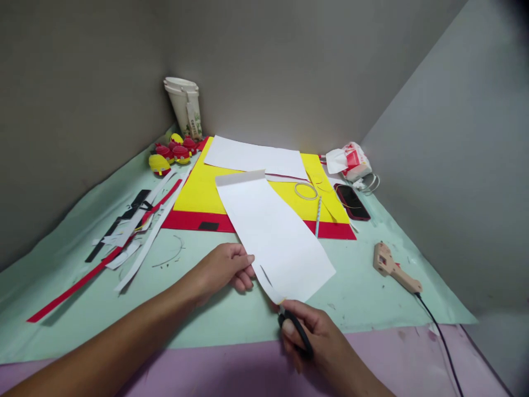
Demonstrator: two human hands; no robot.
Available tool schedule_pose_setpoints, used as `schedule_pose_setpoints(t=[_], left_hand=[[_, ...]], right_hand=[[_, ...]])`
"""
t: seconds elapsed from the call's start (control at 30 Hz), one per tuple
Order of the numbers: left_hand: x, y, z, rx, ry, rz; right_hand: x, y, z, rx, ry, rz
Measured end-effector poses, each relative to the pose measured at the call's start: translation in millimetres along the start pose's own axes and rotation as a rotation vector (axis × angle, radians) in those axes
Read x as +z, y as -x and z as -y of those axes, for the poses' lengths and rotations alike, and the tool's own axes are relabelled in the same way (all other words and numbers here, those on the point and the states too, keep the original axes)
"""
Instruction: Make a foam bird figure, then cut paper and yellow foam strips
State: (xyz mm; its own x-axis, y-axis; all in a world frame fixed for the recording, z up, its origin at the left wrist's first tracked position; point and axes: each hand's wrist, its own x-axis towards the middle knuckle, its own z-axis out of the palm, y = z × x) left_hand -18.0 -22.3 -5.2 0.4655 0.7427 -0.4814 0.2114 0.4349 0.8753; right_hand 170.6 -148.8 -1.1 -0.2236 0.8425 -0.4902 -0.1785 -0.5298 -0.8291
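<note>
A long white sheet of paper (276, 231) slants across the middle of the table, its far end folded over. My left hand (231, 267) pinches its left edge between thumb and fingers. At the near corner, my right hand (309, 336) is closed round the black handles of a pair of scissors (301, 335). Their blades are mostly hidden at the paper's near edge, and a dark slit shows in the paper just beyond them. Under the paper's far end lie yellow sheets (202, 190) on a red sheet (336, 230), with another white sheet (256, 157) on top.
Paper strips and scraps (128, 234) lie at the left, near red and yellow stuffed pieces (173, 151) and a paper cup (184, 105). To the right are a phone (352, 202), a tissue pack (356, 161), a pencil (318, 216), a ring (306, 191) and a corded glue gun (394, 267).
</note>
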Motion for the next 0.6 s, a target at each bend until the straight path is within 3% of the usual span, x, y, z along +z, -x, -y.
schedule_pose_setpoints(t=[0.6], left_hand=[[1,1,-2,-0.004,-0.005,-0.003]], right_hand=[[4,0,11,0.025,0.099,-0.034]])
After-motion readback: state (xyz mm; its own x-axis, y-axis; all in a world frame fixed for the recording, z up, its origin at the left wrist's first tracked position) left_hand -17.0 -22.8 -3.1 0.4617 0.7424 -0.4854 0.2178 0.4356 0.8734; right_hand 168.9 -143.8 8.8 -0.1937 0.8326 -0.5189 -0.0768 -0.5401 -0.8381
